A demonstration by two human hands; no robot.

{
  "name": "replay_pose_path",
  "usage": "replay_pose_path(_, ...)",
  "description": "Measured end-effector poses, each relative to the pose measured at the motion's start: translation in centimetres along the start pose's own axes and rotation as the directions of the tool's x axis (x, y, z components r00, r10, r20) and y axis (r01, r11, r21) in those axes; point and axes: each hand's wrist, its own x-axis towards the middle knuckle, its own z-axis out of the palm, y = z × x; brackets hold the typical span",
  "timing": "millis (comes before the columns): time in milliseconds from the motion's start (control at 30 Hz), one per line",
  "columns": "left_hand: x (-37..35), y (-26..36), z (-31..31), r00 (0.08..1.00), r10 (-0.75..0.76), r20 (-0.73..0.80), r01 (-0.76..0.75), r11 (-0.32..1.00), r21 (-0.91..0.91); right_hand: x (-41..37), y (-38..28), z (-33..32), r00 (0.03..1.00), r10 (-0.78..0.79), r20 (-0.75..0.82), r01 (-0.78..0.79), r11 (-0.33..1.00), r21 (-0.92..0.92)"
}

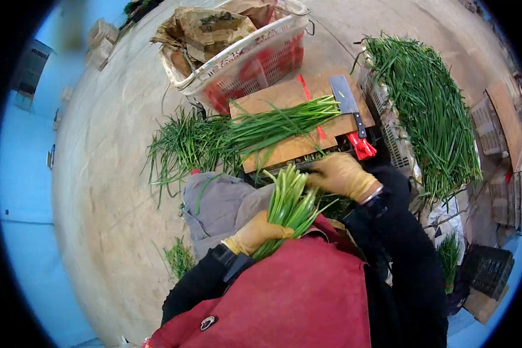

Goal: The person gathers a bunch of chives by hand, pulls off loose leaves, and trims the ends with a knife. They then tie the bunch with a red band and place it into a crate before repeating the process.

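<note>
My left hand [261,233], in a yellow glove, is wrapped round a bunch of garlic chives [291,203] held over my lap, pale cut ends pointing up and away from me. Beside those ends is my right hand [341,176], also gloved, with its fingers curled together; what they pinch, if anything, is hidden. Just beyond, more garlic chives [284,124] lie across a cardboard-covered board [267,101], their pale ends to the right. A cleaver [344,95] with a black handle rests at the board's right side.
A white and red plastic basket [255,64] holding brown paper stands behind the board. To the right is a crate [383,98] heaped with garlic chives [426,116]. Loose chives [188,145] spread left of the board, and a small clump [180,259] lies on the concrete floor [110,191].
</note>
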Motion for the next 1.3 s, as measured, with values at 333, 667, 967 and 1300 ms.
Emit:
replay_pose_path(333, -0.2, -0.5, 0.5, 0.994, -0.073, 0.081, 0.083, 0.989, -0.125, -1.2, -7.2, -2.1, 0.905, -0.339, -0.256, 0.336, 0.940, -0.059)
replay_pose_path(667, 0.0, -0.3, 1.0, 0.998, -0.034, 0.053, 0.039, 0.995, -0.095, -0.8, -4.5, 0.1, 0.971, -0.198, -0.136, 0.239, 0.829, 0.506)
replay_pose_path(967, -0.4, 0.1, 0.9, 0.997, -0.037, 0.068, 0.044, 0.992, -0.118, -4.1, -0.5, -5.1, 0.923, 0.361, -0.132, -0.301, 0.892, 0.338)
replay_pose_path(1300, -0.3, -0.2, 0.9, 0.993, -0.022, 0.117, 0.045, 0.979, -0.197, -1.7, -8.6, -0.2, 0.947, -0.287, -0.145, 0.286, 0.958, -0.028)
